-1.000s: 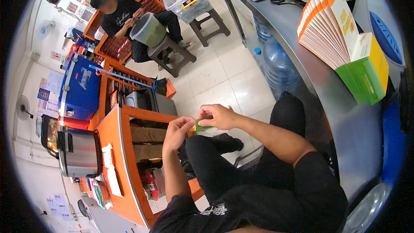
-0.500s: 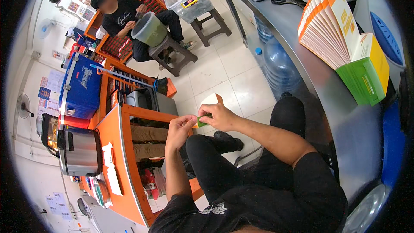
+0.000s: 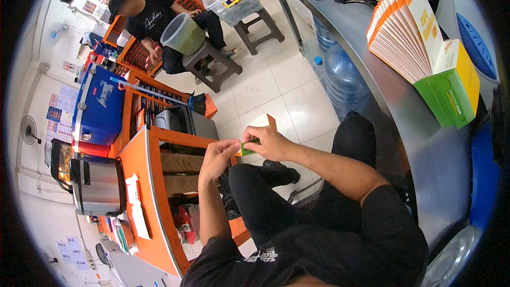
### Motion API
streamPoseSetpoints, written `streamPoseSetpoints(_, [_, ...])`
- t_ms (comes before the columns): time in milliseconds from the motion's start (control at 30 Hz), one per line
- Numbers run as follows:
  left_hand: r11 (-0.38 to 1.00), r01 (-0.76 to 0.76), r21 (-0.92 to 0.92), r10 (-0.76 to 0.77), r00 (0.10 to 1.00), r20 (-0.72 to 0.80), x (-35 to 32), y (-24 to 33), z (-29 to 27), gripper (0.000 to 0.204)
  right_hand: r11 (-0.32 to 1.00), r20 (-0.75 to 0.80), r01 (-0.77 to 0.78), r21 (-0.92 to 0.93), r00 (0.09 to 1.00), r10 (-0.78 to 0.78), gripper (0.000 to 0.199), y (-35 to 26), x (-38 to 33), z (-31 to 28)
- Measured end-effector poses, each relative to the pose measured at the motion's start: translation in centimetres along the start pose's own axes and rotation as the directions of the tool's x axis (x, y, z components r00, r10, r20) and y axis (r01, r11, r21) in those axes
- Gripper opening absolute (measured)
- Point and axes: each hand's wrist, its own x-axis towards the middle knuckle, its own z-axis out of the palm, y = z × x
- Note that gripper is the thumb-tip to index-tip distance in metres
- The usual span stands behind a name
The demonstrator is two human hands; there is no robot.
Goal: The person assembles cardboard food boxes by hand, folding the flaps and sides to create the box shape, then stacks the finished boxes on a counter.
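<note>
I sit with black trousers on, both hands raised over my knees. My left hand (image 3: 217, 158) and my right hand (image 3: 268, 141) together pinch a small flat carton piece (image 3: 248, 148), green at its lower edge with a white and orange flap sticking up behind my right fingers. Fingertips of both hands meet at the green part. Most of the piece is hidden by my fingers.
A steel counter (image 3: 404, 106) curves along my right, bearing a fanned stack of orange-and-white flat cartons (image 3: 406, 32) and green ones (image 3: 449, 98). Water bottles (image 3: 342, 77) stand under it. An orange shelf unit (image 3: 149, 180) is at my left. Another person (image 3: 159, 21) sits on a stool far off.
My hands have stayed in place over my knees. The white and orange flap now stands up above my right hand, where earlier only the green part showed.
</note>
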Motion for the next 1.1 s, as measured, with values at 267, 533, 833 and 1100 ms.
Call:
streamPoseSetpoints(267, [0.998,-0.037,-0.043,0.043,0.99,0.133,-0.2,0.0,-0.4,0.021,0.882,0.251,-0.34,0.327,0.931,0.266,0.019,1.1,0.3,0.0])
streamPoseSetpoints(533, [0.998,0.024,-0.051,-0.017,0.99,0.141,0.2,-0.1,-1.0,0.019,0.898,0.366,-0.378,0.226,0.887,0.281,0.028,1.7,0.4,-0.5])
streamPoseSetpoints(833, [0.982,-0.123,0.141,0.096,0.977,0.188,0.9,0.5,-1.0,0.021,0.937,0.257,-0.307,0.167,0.931,0.259,0.023,1.3,0.2,0.1])
streamPoseSetpoints(1100, [0.995,0.028,0.1,-0.05,0.975,0.218,1.6,0.1,-1.9,0.024,0.998,0.115,-0.046,0.047,0.993,0.041,0.016,1.0,0.4,-0.7])
